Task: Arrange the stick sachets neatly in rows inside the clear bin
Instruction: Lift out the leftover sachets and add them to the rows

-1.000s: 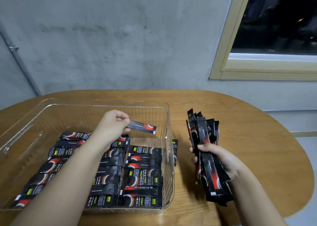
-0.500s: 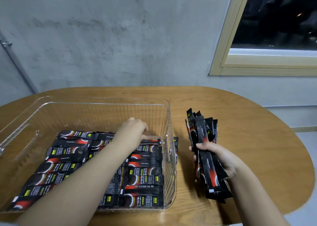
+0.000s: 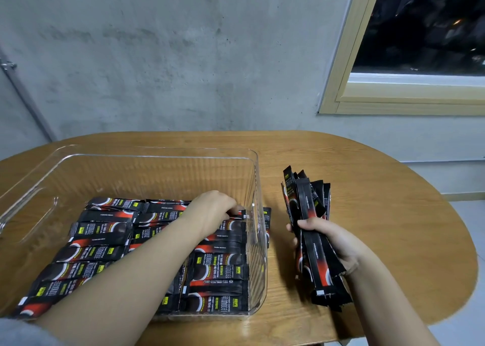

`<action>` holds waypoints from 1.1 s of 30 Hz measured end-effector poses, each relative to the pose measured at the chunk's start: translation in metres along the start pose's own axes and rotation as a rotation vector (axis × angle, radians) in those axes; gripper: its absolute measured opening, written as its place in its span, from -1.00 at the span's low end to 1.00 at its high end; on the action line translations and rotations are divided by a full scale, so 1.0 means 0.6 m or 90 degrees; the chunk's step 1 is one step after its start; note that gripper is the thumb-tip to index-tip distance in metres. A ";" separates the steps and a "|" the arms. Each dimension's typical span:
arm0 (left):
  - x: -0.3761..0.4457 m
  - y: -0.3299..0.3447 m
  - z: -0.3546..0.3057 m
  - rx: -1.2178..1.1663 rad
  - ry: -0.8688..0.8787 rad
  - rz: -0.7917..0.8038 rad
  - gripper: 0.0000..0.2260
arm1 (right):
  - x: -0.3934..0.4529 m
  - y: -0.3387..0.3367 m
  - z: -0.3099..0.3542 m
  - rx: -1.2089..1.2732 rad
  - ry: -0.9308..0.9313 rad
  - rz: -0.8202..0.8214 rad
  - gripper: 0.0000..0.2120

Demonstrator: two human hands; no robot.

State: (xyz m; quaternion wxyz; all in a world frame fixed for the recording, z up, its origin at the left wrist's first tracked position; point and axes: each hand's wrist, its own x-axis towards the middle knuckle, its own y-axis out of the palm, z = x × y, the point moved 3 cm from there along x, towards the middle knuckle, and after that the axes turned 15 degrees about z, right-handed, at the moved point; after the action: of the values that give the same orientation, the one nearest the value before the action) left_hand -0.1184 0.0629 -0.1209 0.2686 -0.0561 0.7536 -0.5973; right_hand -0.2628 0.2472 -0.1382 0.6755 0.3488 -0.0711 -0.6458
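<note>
Sachets [image 3: 217, 269] fill three rows across the near part of the clear bin [image 3: 157, 156], far part bare. Your left hand [image 3: 210, 212] pinches one sachet at the right row's far end; your right hand [image 3: 333, 240] grips the remaining bundle [image 3: 307, 209] beside the bin.

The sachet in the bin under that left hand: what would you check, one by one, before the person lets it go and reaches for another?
1. The sachet lies flat at the far end of the right row: cannot tell, the left hand covers most of it.
2. It lines up with the sachets already laid: ok as far as its visible end shows.
3. The left hand's grip is released: cannot tell, the fingers curl over it.
4. Room for more rows in the clear bin: ok, the far part of the floor is bare.
5. The supply is secure: ok, the right hand grips the sachet bundle beside the bin.
</note>
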 end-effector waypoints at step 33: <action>-0.045 -0.069 -0.213 0.094 -0.076 0.023 -0.67 | -0.101 -0.026 -0.020 0.014 -0.090 -0.045 -0.34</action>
State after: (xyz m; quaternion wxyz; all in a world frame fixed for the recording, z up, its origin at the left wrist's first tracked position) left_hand -0.1657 0.1737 -0.0552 0.3274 -0.0583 0.6908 -0.6420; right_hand -0.2785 0.3091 -0.1344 0.6419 0.3118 -0.1136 -0.6913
